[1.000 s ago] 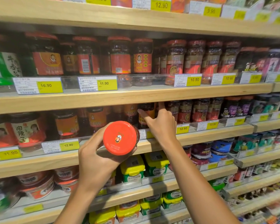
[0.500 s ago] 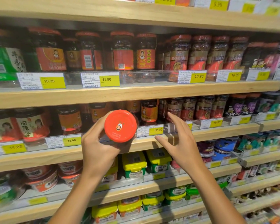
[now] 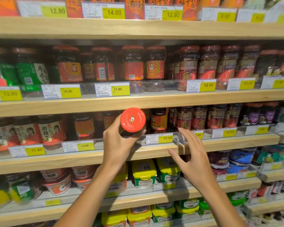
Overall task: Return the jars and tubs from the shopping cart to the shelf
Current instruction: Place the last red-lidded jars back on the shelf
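Note:
My left hand (image 3: 116,145) grips a glass jar with a red lid (image 3: 132,119), lid turned toward the camera, held at the front of the middle wooden shelf (image 3: 228,141) beside a matching jar (image 3: 159,120) that stands behind the 12.90 tag. My right hand (image 3: 193,155) hovers just in front of the shelf edge to the right of the jar, fingers spread and relaxed, holding nothing. The shopping cart is out of view.
Rows of red-lidded sauce jars (image 3: 133,64) fill the shelf above. Clear plastic rails with yellow price tags (image 3: 165,138) run along each shelf front. Yellow-lidded green tubs (image 3: 143,173) sit on the shelf below, more jars to the left (image 3: 51,130) and right (image 3: 200,117).
My left hand has lifted the jar up and right toward the shelf gap. My right hand has drawn back from the shelf jars and lowered, fingers open.

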